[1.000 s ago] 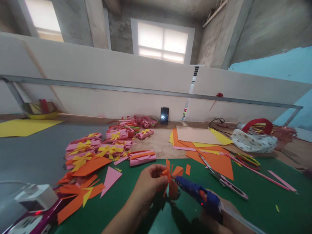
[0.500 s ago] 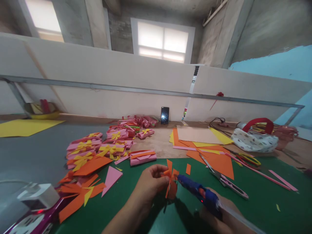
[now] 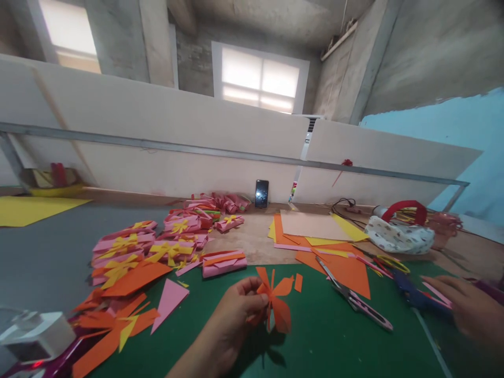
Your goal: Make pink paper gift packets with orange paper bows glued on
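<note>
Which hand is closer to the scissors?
Right. The right hand is just right of the scissors, on the blue glue gun. The left hand, holding the orange bow, is farther left.

Bench, brown top, with a green mat on its near side. On the mat: scissors. Left of the mat: pink and yellow paper bundles and orange cuttings. Beyond the mat: orange and yellow sheets, phone upright at the back wall.
</note>
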Demonstrator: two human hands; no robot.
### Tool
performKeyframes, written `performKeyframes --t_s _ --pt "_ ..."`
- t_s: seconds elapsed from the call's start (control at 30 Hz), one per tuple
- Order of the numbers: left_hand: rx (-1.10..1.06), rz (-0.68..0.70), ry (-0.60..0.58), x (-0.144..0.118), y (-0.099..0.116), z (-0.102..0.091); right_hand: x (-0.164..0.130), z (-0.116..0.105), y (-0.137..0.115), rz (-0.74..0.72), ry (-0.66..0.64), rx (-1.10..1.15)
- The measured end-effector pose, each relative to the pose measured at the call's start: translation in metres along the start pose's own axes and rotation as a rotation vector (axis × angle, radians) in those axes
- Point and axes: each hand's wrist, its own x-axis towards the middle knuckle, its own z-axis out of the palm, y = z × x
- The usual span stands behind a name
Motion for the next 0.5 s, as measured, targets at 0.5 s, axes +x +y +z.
performKeyframes --t_s 0.5 --pt "0.149 0.089 -0.049 -0.002 -0.001 -0.001 -0.019 0.108 -0.248 0.419 -0.446 1.017"
